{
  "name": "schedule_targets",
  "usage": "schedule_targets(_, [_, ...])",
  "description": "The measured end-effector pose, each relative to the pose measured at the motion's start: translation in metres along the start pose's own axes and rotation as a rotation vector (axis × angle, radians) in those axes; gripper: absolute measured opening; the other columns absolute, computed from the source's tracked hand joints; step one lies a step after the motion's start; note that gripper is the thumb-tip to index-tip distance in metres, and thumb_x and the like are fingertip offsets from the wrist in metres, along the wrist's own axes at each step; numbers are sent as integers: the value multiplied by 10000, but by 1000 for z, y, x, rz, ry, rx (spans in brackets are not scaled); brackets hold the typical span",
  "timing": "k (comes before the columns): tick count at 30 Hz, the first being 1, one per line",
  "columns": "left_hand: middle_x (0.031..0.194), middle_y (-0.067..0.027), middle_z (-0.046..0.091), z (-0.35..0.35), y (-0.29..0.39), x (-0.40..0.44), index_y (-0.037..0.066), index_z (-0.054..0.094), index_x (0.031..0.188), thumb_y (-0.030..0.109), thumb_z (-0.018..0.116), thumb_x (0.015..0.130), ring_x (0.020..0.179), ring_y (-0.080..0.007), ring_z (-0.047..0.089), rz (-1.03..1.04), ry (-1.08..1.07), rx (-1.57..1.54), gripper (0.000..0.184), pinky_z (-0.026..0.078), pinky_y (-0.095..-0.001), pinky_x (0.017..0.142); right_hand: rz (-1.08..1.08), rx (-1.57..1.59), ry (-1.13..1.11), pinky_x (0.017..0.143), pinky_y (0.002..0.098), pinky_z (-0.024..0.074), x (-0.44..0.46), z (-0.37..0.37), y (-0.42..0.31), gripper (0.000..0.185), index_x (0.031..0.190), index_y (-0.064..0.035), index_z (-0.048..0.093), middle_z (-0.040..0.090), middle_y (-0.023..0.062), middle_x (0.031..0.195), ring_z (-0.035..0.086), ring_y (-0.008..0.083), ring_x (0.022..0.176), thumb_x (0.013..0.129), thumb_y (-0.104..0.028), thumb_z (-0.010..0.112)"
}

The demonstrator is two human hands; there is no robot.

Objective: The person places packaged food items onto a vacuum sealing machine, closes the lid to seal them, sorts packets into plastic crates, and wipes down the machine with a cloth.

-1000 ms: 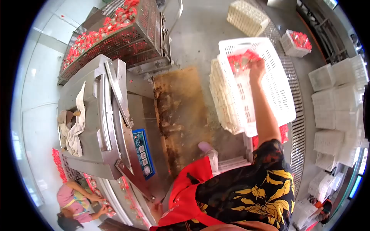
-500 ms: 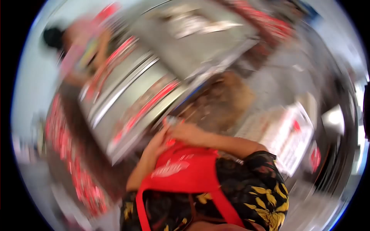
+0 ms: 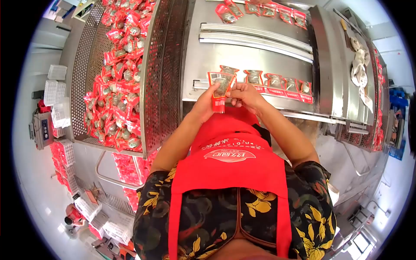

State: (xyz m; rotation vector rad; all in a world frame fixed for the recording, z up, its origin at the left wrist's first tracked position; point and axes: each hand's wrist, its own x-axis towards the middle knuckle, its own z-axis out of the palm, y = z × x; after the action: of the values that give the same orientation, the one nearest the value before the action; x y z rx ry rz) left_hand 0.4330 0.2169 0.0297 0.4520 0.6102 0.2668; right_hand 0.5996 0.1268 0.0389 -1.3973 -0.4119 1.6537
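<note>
In front of my red apron (image 3: 229, 147), a red-and-clear food pouch (image 3: 223, 84) with dark contents is held upright between both hands. My left hand (image 3: 206, 103) grips its left side, thumb on the front. Curled fingers of my right hand (image 3: 247, 96) pinch its right edge. Just behind it, another pouch (image 3: 229, 69) lies on the steel machine bed (image 3: 251, 56). Similar pouches (image 3: 274, 81) run in a row to the right, their red ends toward me along the bed's near edge.
To my left stands a perforated metal bin (image 3: 149, 78) heaped with filled pouches (image 3: 119, 95). Metal bars (image 3: 255, 37) cross the bed, with more pouches (image 3: 268, 12) beyond. A cloth (image 3: 359, 65) lies on the steel lid at right. White crates (image 3: 60, 112) and a person (image 3: 74, 215) are farther left.
My view has swung round and sharpened from a blur. The bin is now at my left and the row of pouches ahead. My hands have moved forward, up to the bed's near edge.
</note>
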Motion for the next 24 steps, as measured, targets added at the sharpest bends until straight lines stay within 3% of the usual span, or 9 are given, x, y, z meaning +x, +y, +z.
schedule_targets(1, [1026, -37, 671, -3, 6, 5, 66, 574, 1203, 392, 506, 1004, 878, -143, 648, 11, 3, -16, 388, 502, -278, 738, -4, -12, -12, 444, 184, 408, 11, -5, -4, 113, 986, -52, 642, 666, 17, 766, 595, 67, 568, 904, -125, 671])
schedule_targets(3, [1027, -27, 668, -13, 19, 7, 35, 595, 1191, 377, 517, 1006, 894, -115, 629, 103, 195, 561, 397, 500, -272, 779, 26, 27, 8, 432, 179, 401, 19, -2, -17, 84, 946, -52, 643, 642, -1, 723, 588, 61, 559, 873, -72, 681])
schedule_targets(5, [1032, -21, 667, -23, 32, 12, 32, 616, 1183, 343, 532, 1005, 910, -86, 609, 64, 194, 542, 368, 492, -264, 807, -24, -44, 14, 429, 191, 421, 34, -11, -22, 48, 910, -22, 627, 663, 43, 757, 581, 78, 540, 871, -47, 640])
schedule_targets(7, [1030, -25, 671, -43, 42, 19, 52, 625, 1180, 306, 551, 994, 902, -83, 609, 43, 2, 569, 323, 496, -266, 815, -6, -22, 7, 423, 188, 406, 55, -10, -22, 62, 915, -14, 627, 657, 51, 718, 562, 72, 509, 855, -26, 627])
schedule_targets(11, [1038, -30, 680, -67, 68, 46, 53, 620, 1221, 136, 647, 924, 890, -86, 622, 133, 54, 667, 311, 502, -260, 813, -36, -130, -87, 396, 207, 385, 89, -19, -34, 166, 976, -15, 607, 634, 39, 688, 549, 84, 477, 818, 34, 624])
schedule_targets(12, [992, -33, 687, -80, 77, 56, 12, 599, 1266, 81, 669, 895, 852, -82, 622, 274, 74, 681, 384, 498, -239, 779, -107, -212, -48, 385, 221, 370, 102, -21, -36, 161, 954, -8, 601, 625, 44, 671, 532, 90, 457, 806, 52, 616])
schedule_targets(15, [906, -51, 690, -113, 97, 76, -51, 602, 1251, 19, 656, 856, 802, -90, 622, 284, 165, 760, 405, 500, -238, 752, -132, -244, 19, 369, 253, 336, 132, -13, -35, 132, 894, 3, 586, 595, 56, 621, 491, 103, 412, 789, 71, 629])
schedule_targets(22, [928, -83, 702, -137, 97, 109, -56, 589, 1258, 34, 643, 850, 834, -119, 642, 198, 235, 984, 421, 507, -259, 750, -462, -613, 306, 381, 318, 426, 184, -7, 16, 84, 846, 11, 599, 621, 94, 621, 589, 160, 429, 795, 56, 648])
schedule_targets(24, [889, -96, 704, -145, 85, 127, -48, 652, 1163, -38, 661, 808, 780, -144, 652, 115, 278, 901, 355, 524, -274, 707, -419, -838, 377, 599, 437, 520, 184, -19, 20, 40, 837, 28, 578, 661, 228, 749, 669, 382, 693, 826, -9, 587])
